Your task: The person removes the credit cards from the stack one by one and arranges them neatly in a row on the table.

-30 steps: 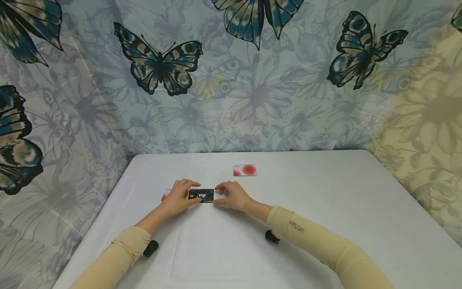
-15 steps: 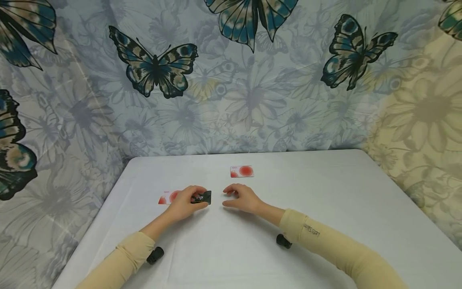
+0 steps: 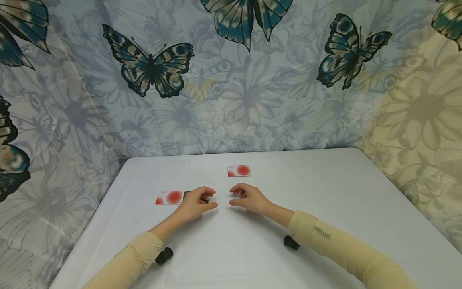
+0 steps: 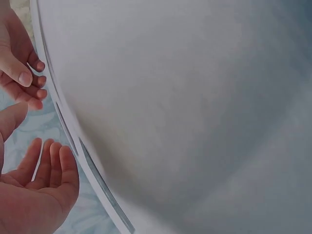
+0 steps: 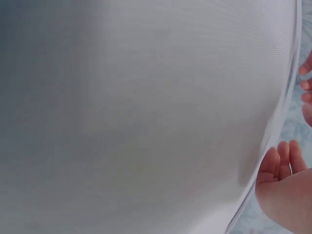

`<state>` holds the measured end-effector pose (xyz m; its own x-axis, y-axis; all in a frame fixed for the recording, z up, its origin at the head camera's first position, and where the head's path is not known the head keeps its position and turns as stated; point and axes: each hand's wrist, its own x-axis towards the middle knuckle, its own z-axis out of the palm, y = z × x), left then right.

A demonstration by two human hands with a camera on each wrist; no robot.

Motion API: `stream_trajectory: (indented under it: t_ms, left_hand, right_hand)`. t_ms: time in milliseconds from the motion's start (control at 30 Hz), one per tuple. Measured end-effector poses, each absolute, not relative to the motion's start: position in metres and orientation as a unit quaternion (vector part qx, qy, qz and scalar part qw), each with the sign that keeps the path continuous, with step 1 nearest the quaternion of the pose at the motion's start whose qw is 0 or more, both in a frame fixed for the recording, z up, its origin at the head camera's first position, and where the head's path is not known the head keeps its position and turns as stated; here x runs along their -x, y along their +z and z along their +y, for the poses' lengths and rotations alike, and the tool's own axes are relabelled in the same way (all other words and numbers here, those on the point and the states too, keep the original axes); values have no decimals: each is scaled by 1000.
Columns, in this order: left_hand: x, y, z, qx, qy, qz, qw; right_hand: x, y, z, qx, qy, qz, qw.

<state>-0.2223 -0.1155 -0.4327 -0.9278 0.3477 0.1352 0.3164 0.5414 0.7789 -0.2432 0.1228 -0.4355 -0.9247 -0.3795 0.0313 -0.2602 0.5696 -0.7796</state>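
Note:
The left hand (image 3: 196,204) hovers over a black card (image 3: 185,195) and hides most of it in the head view. Its fingers are spread and relaxed, and nothing shows between them. Right beside the black card, on its left, lies a red-and-white card (image 3: 169,197). A short gap to the right, the right hand (image 3: 250,198) faces the left one with loosely bent fingers and an unfilled space between thumb and fingers. In the left wrist view, the left hand (image 4: 44,195) has its fingers extended, and a card (image 4: 105,185) appears nearly edge-on beside it.
Further back on the white table (image 3: 325,188) lies another red-and-white card (image 3: 239,171). Behind the table hangs a butterfly-print cloth (image 3: 249,100). Below the wrists are a black device (image 3: 164,256) on the left and a second black device (image 3: 291,243) on the right.
Both hands have come away from the black card's edges and shifted right. The left hand now covers most of that card, and the red-and-white card beside it has come into full view.

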Motion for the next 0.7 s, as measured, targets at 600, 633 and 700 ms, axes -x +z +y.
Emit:
stream_trajectory:
  t_ms: [600,633,700]
  left_hand:
    - [229,-431,-78,-208,452,868,12]
    - [229,-431,-77,-209,451,868,11]
    - [231,-431,-74,-210,446,870,6]
  right_hand:
    - [243,-438,150,180,-421,887,61]
    - [243,-438,152,180,-420,887,61]
    - [245,-439,156,180,-418,888,60]
